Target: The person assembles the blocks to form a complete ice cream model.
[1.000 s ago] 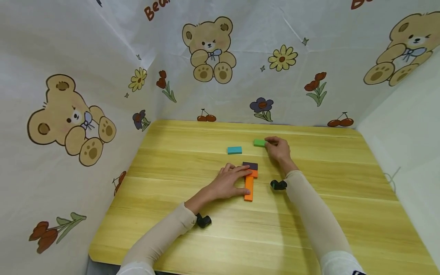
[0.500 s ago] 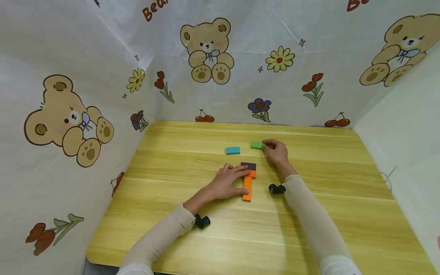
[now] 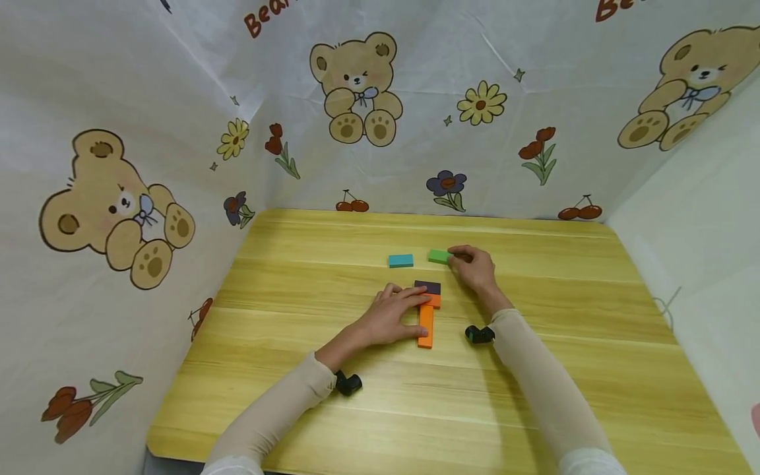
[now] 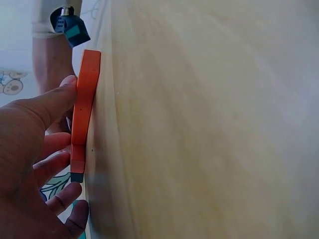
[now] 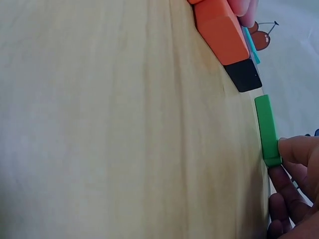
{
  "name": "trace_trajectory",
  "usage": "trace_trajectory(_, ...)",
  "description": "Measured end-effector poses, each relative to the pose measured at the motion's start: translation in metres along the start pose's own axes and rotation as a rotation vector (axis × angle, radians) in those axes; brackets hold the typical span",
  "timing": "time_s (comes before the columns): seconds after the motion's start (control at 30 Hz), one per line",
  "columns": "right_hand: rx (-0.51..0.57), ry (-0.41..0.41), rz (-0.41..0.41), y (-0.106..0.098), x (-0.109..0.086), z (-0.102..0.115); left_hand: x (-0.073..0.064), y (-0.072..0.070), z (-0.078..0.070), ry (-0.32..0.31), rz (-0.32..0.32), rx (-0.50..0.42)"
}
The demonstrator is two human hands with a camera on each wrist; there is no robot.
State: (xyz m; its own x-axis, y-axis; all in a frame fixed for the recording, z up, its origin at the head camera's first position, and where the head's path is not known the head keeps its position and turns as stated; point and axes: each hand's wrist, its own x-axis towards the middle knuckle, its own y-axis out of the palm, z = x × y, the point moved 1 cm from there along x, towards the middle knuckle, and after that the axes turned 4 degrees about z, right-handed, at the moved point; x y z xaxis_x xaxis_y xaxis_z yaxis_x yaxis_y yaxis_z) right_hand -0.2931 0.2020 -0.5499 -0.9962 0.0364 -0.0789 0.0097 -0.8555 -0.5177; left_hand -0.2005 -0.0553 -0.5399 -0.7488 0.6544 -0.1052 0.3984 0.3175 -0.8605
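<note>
My left hand [image 3: 386, 320] rests on a row of toy blocks. Its thumb touches the long orange block [image 3: 425, 328], while fingertips lie on the short orange block [image 3: 435, 302] and the dark block [image 3: 430, 287] beyond it. These blocks touch one another, the short orange one across the top of the long one. Farther back, my right hand [image 3: 477, 270] pinches the right end of a green block [image 3: 437, 256] lying on the table. In the right wrist view, thumb and finger meet the end of the green block [image 5: 268, 127], apart from the dark block [image 5: 243, 75].
A light blue block [image 3: 400, 261] lies left of the green one, behind the dark block. The wooden table [image 3: 534, 369] ends at a printed bear cloth [image 3: 410, 165] at the back and left. Black wrist devices [image 3: 479, 334] sit under both sleeves.
My right hand has drawn the green block toward me and slightly left, closer to the dark block. The left hand keeps its place on the orange and dark blocks. The view shifts slightly.
</note>
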Motion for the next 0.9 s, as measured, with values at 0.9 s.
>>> trace_trajectory(0.9,-0.085,-0.169,0.147,-0.001,-0.017,-0.003,0.002,-0.003,0.001,0.023,-0.012,0.026)
